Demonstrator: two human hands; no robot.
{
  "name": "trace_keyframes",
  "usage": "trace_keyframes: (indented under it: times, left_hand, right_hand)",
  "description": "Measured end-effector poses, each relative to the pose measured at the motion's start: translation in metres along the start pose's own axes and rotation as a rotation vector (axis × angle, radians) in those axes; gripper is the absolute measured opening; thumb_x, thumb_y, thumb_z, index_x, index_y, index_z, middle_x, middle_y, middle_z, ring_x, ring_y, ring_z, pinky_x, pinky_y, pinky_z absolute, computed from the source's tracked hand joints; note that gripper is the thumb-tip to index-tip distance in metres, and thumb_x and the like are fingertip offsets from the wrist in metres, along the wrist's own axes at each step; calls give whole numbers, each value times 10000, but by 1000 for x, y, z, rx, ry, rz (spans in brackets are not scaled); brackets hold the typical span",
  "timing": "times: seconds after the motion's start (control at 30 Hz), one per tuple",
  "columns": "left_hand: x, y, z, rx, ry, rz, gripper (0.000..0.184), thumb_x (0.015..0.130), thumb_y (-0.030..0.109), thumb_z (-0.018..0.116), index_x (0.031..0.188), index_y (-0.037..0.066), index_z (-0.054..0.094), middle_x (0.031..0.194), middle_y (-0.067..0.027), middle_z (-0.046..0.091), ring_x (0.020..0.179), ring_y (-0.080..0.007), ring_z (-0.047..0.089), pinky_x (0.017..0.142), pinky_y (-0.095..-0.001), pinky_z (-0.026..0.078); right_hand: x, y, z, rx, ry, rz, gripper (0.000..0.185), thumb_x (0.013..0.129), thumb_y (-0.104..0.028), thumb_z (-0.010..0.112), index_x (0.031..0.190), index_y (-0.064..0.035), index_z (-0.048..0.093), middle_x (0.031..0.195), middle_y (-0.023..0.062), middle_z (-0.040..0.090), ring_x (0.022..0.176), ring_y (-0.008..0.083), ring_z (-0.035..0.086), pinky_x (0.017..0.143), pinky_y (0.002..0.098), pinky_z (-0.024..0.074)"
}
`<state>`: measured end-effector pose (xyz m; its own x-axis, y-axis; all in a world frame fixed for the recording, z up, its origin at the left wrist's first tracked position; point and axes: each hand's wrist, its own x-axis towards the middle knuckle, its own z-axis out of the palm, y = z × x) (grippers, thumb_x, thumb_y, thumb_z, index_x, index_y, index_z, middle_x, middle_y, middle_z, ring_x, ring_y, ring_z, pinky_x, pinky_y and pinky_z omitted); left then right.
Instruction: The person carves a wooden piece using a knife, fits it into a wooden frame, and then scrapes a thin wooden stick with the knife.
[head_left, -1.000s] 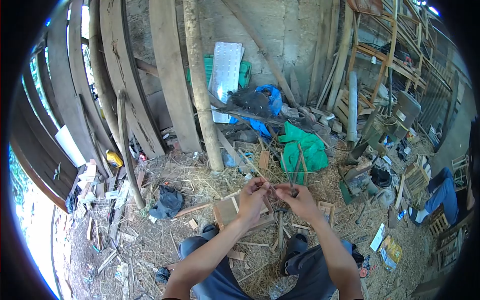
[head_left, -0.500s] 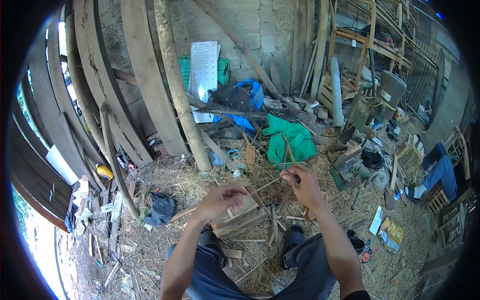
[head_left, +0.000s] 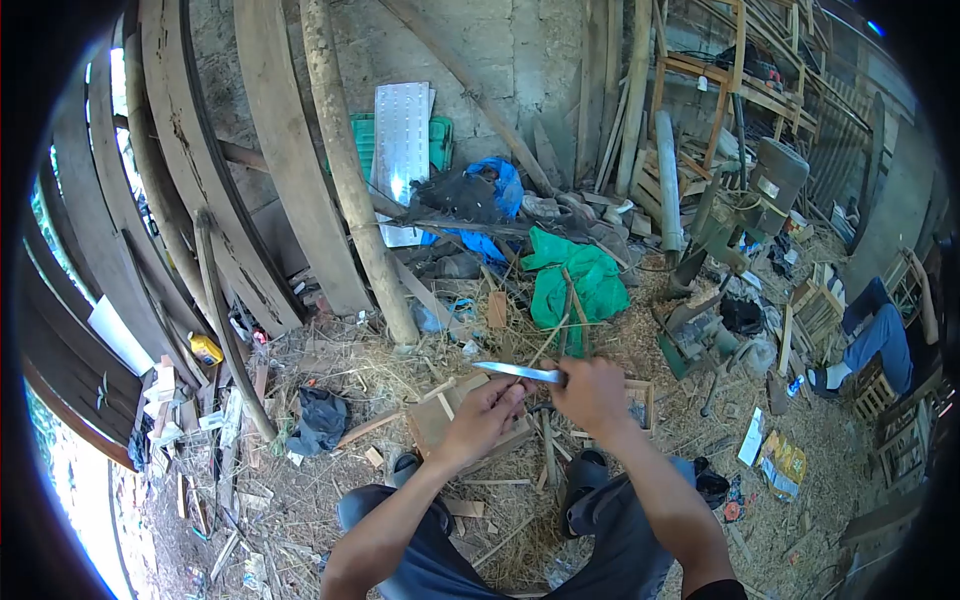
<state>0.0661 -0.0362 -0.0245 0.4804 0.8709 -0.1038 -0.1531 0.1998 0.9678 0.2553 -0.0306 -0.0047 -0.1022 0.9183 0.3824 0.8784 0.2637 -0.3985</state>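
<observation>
The floor (head_left: 735,415) is strewn with straw and wood scraps. Toward its far right corner I note a metal machine housing (head_left: 780,176) bearing a pale plate; any lettering on it is too small to read over my feed. A green plastic sheet (head_left: 572,288) lies crumpled nearer the floor's far edge. A wooden box (head_left: 428,425) sits on the floor, partly screened from me by the left hand (head_left: 488,418). Both arms reach forward and converge, the hands close beside each other. I record the right hand (head_left: 592,398) as a closed fist, back uppermost. The left has its fingers curled in below the blade; whether they grip anything I cannot tell. Toward the floor's right edge, a yellow printed packet (head_left: 783,466) shows markings I cannot make out; a yellow bottle (head_left: 206,348) near the left edge is likewise unread. The knife (head_left: 519,371) is clamped in the right fist and, from my viewpoint, crosses just past the box's far edge: narrow, bright blade, nearly level, tapering leftward to a point, handle mostly hidden.
</observation>
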Motion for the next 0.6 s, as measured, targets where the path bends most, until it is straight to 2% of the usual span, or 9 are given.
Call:
trace_keyframes:
  times: [0.07, 0.17, 0.27, 0.4, 0.47, 0.5, 0.57, 0.6]
  left_hand:
    - [-3, -1, 9, 200, 77, 67, 221, 991, 223, 464, 1074, 60, 588, 706, 47, 426, 574, -25, 352, 501, -189, 304]
    - [-9, 2, 18, 195, 113, 92, 205, 987, 205, 469, 1034, 45, 589, 711, 39, 439, 603, -37, 358, 536, -205, 315]
    - [-9, 7, 21, 236, 122, 106, 198, 983, 200, 475, 1031, 38, 580, 709, 38, 426, 628, -46, 349, 559, -213, 314]
    - [-5, -1, 15, 223, 145, 94, 194, 982, 193, 474, 1038, 41, 581, 715, 34, 447, 644, -52, 383, 571, -214, 336]
    - [-12, -2, 11, 164, 160, 80, 194, 978, 196, 475, 1040, 46, 582, 723, 26, 474, 656, -64, 422, 599, -224, 369]
    - [-14, -2, 11, 167, 161, 84, 194, 978, 196, 475, 1040, 46, 582, 723, 26, 474, 656, -64, 422, 599, -224, 369]
    - [-16, -2, 13, 409, 203, 114, 202, 975, 199, 472, 1039, 47, 589, 730, -7, 512, 668, -78, 454, 628, -239, 397]
    - [-15, 2, 14, 402, 209, 123, 202, 975, 199, 472, 1039, 47, 589, 730, -7, 512, 668, -78, 454, 628, -239, 397]
  right_hand:
    - [-1, 0, 15, -88, 46, -20, 61, 737, -164, 653, 758, -120, 689, 622, 139, 630, 613, 356, 621, 582, 450, 491]
    - [6, 4, 14, -111, 71, 85, 125, 761, -190, 622, 718, -95, 691, 646, 175, 641, 616, 362, 641, 610, 452, 515]
    - [9, 10, 16, -159, 105, 62, 143, 766, -193, 610, 712, -90, 694, 658, 188, 642, 624, 359, 647, 590, 444, 519]
    - [22, 26, 20, -208, 74, 112, 131, 751, -185, 620, 729, -78, 693, 655, 178, 641, 640, 358, 642, 604, 456, 511]
    - [33, 51, 9, -309, 146, 397, 185, 749, -206, 631, 708, -35, 688, 667, 208, 639, 650, 367, 649, 619, 451, 530]
    - [32, 64, 3, -306, 150, 395, 185, 749, -206, 631, 708, -35, 688, 667, 208, 639, 650, 367, 649, 619, 451, 530]
    - [33, 83, -10, -309, 213, 497, 190, 766, -219, 634, 725, -47, 701, 663, 207, 641, 630, 365, 651, 605, 442, 535]
    - [31, 78, -9, -314, 216, 486, 190, 766, -219, 634, 725, -47, 701, 663, 207, 641, 630, 365, 651, 605, 442, 535]
